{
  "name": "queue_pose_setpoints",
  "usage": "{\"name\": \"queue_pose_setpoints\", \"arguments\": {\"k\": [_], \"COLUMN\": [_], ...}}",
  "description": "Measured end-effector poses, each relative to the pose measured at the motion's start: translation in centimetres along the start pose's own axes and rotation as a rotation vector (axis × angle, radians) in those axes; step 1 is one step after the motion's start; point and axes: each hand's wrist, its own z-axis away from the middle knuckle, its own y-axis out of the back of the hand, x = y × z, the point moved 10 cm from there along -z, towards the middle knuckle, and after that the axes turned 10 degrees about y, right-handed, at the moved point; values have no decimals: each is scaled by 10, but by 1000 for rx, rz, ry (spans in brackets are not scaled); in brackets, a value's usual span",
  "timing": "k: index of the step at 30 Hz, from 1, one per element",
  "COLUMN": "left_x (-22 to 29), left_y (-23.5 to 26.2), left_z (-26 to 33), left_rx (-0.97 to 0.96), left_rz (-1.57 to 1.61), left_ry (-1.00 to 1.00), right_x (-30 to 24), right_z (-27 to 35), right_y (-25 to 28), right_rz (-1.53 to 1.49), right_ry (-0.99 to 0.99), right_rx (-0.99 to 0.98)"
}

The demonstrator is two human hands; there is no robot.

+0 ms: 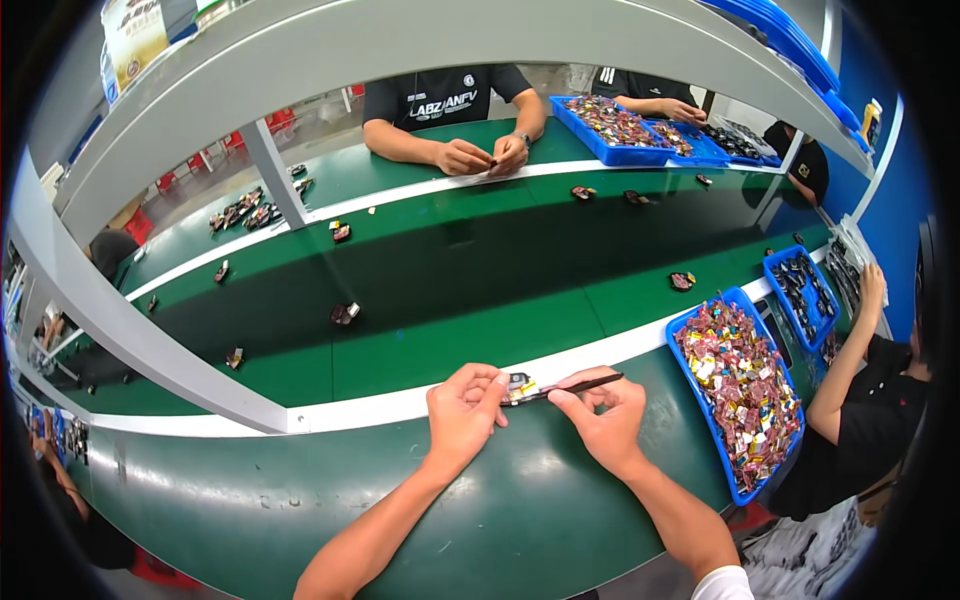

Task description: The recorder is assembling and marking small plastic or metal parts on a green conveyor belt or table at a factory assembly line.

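Two hands working a small part at a green desk (520, 500).

The left hand (462, 412) pinches a small part (518, 384); the right hand (603, 412) grips a thin dark tool (580, 385) touching it. Just right, a blue tray (703, 400) holds heaped colourful small pieces.

A factory assembly line.

Workers are sitting on both sides of a long green conveyor belt (450, 290) that is carrying small parts (344, 314), while blue trays (742, 400) are holding heaps of small pieces and a grey overhead shelf (400, 40) is running above.
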Motion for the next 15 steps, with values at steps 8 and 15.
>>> {"name": "queue_pose_setpoints", "arguments": {"k": [8,15], "left_x": [2,1], "left_y": [-2,-9], "left_z": [0,1], "left_rx": [-13,-89], "left_rz": [2,-20], "left_ry": [-69,-89], "right_x": [11,22], "right_z": [5,9], "right_y": [-10,-12], "right_rz": [43,-18], "right_ry": [-32,-143], "right_rx": [-60,-66]}}
